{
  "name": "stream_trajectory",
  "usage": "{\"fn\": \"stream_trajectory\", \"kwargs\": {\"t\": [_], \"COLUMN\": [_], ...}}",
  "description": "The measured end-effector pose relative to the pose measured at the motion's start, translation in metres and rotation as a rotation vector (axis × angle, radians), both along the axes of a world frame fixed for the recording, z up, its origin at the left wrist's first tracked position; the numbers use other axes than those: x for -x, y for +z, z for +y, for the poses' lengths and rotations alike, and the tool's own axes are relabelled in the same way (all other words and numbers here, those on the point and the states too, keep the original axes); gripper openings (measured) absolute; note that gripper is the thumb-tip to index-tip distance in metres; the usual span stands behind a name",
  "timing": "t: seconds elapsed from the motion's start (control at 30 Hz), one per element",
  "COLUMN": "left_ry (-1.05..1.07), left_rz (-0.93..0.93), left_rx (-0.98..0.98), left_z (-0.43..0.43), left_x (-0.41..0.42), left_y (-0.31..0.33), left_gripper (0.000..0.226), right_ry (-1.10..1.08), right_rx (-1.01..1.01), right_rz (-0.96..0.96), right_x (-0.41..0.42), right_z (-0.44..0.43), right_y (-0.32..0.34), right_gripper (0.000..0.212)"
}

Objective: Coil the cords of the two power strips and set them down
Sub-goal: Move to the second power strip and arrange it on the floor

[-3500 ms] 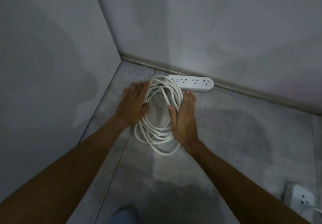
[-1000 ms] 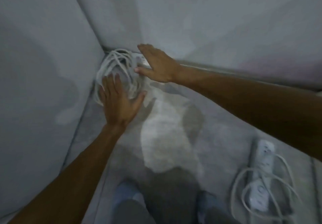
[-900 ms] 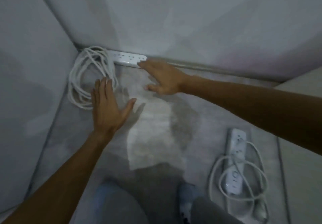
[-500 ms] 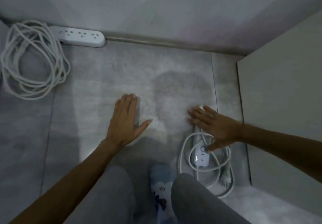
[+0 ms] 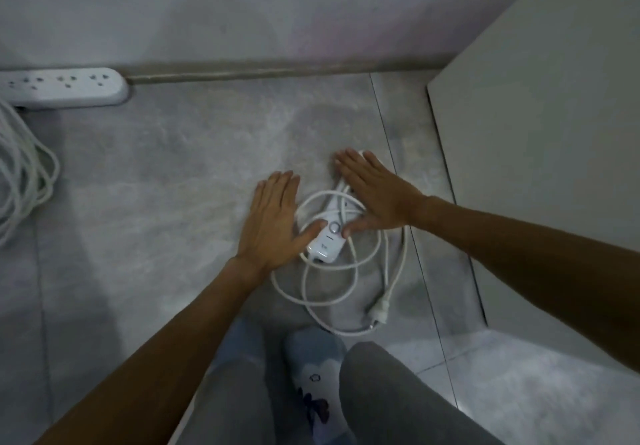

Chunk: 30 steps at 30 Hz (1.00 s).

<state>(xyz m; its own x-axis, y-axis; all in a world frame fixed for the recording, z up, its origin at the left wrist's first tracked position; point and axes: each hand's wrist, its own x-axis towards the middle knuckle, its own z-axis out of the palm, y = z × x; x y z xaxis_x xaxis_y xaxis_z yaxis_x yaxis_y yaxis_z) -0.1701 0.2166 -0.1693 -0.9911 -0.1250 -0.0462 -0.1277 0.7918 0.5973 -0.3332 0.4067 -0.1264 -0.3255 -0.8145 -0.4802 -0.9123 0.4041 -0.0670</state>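
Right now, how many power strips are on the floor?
2: the long strip against the wall at far left, and the small strip mid-floor, partly under the right hand.

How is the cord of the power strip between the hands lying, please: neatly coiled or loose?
Loose: the cord sprawls in uneven loops, its plug lying free.

Both hands have left the first power strip (image 5: 65, 87) and its coiled cord (image 5: 24, 174) — pushed since into the corner, these now lie untouched at the left edge of the view; the left hand (image 5: 273, 219), half a second ago flat on bare floor apart from the second power strip (image 5: 327, 243), has slid right, its thumb now touching the strip's switch end; the right hand (image 5: 375, 195) has closed in too — palm over the strip's far half, thumb beside the round button.
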Motion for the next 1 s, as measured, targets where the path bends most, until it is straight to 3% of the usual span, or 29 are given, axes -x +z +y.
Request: {"fn": "stream_trajectory", "kwargs": {"t": [0.17,0.3,0.37,0.53,0.77,1.0], "left_ry": [0.001,0.04,0.073,0.02,-0.035,-0.039], "left_rz": [-0.013,0.031,0.032,0.06,-0.002,-0.03], "left_rx": [-0.065,-0.207,-0.291,-0.107,-0.074,0.105], "left_z": [-0.015,-0.025,-0.024,-0.001,0.023,0.0], "left_x": [0.029,0.036,0.033,0.008,-0.009,0.032], "left_y": [-0.005,0.003,0.004,-0.005,-0.002,-0.008], "left_gripper": [0.09,0.057,0.051,0.085,0.091,0.102], "right_ry": [-0.288,-0.413,-0.435,-0.469,-0.554,-0.668], "right_rx": [0.1,0.162,0.154,0.094,0.145,0.33], "right_rz": [-0.019,-0.012,-0.012,-0.004,0.012,0.035], "right_x": [0.018,0.021,0.021,0.024,0.019,-0.006], "right_z": [-0.032,-0.05,-0.055,-0.058,-0.063,-0.042], "right_y": [-0.013,-0.014,-0.013,-0.011,-0.014,-0.02], "right_gripper": [0.133,0.132,0.134,0.138,0.136,0.1]}}
